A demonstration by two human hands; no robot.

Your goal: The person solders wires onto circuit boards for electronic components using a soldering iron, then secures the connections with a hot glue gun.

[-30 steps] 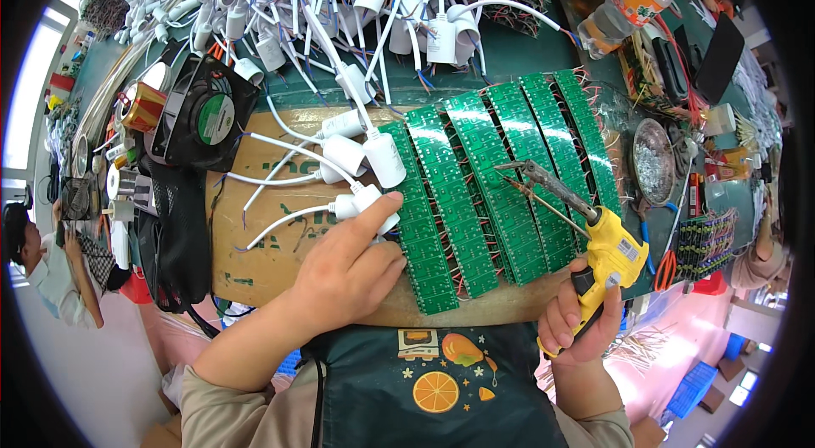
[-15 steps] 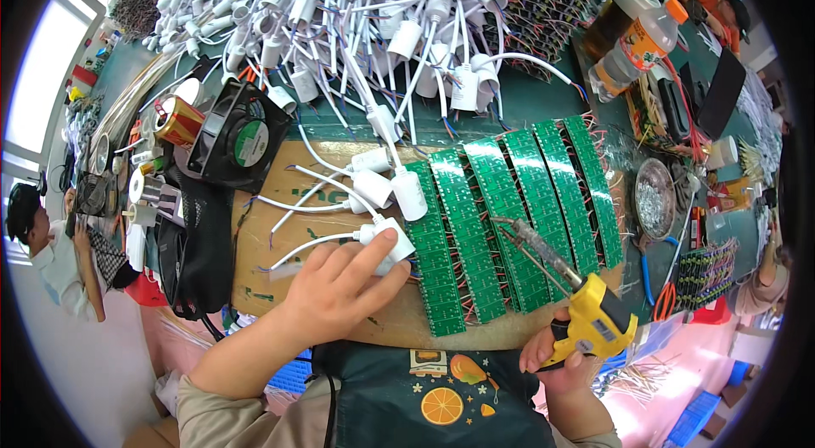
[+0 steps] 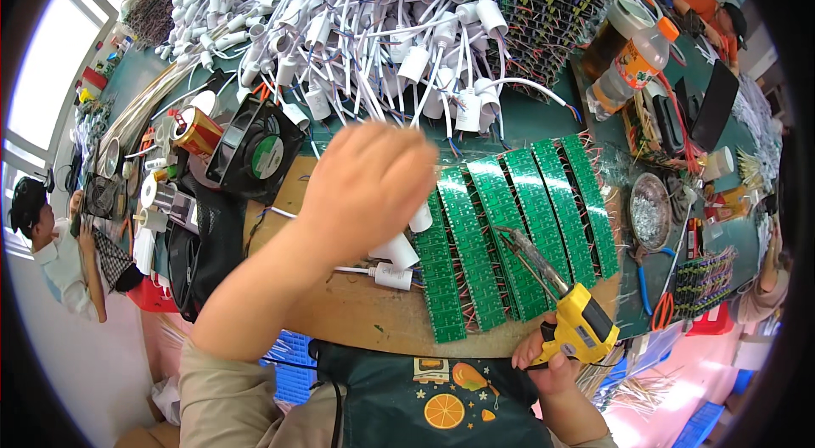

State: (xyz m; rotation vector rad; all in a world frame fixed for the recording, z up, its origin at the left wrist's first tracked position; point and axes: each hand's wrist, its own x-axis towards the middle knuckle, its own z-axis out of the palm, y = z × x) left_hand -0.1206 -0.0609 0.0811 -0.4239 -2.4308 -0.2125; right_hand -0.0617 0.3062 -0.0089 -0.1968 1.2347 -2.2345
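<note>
I see the right hand (image 3: 550, 359) clasping a soldering gun (image 3: 581, 322) slanting far-left over green boards (image 3: 469, 261); left hand (image 3: 365, 189) curled, contents unclear, masking sockets (image 3: 392, 276).

left hand (image 3: 373, 181), raised, back uppermost, slightly blurred; fingers bent downward beyond the knuckles, their tips hidden from view; left wrist behind these fingers, on the body's side; left forearm (image 3: 267, 291) bare, slanting from the wrist down and leftward, away from the fingers; right hand (image 3: 548, 359), lower than the left fingers and to their right, curled in a grip; right forearm (image 3: 577, 416) below its own fingers.
</note>
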